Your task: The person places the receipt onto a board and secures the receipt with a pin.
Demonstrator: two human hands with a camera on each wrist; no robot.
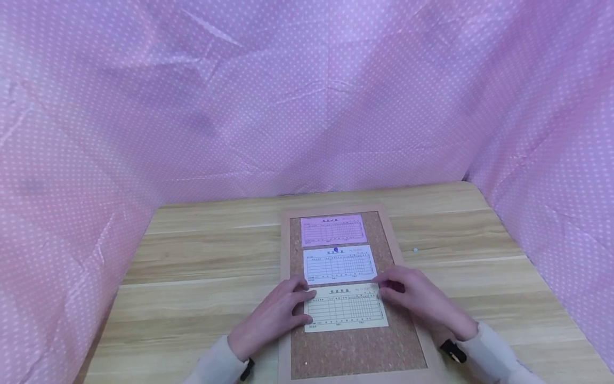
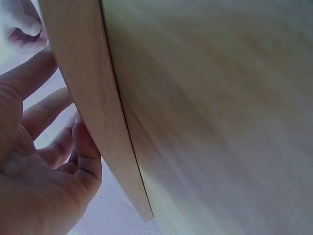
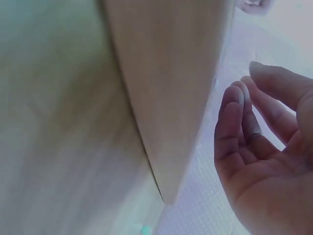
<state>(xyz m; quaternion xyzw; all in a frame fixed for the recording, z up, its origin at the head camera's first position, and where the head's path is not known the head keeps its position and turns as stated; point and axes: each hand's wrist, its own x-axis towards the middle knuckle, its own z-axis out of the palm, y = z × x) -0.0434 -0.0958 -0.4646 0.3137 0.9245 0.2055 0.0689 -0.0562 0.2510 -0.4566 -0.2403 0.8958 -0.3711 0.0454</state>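
A cream printed slip [image 1: 342, 314] lies on the cork board [image 1: 355, 354], below a white slip [image 1: 338, 269] and a pink slip [image 1: 331, 232]. My left hand [image 1: 278, 309] rests at the cream slip's left edge, with fingertips spread along it. At its upper right corner is my right hand [image 1: 417, 290], fingertips right at the paper and thumb a little lower. A purple pushpin [image 1: 336, 249] stands at the top of the white slip. Both wrist views show the hands beside the board's wooden frame [image 2: 88, 73], the slips hidden there.
The framed board lies on a wood-grain table [image 1: 201, 256]. A small pale blue piece [image 1: 415, 249] sits on the table right of the board. Pink dotted cloth [image 1: 307, 106] hangs around the back and sides.
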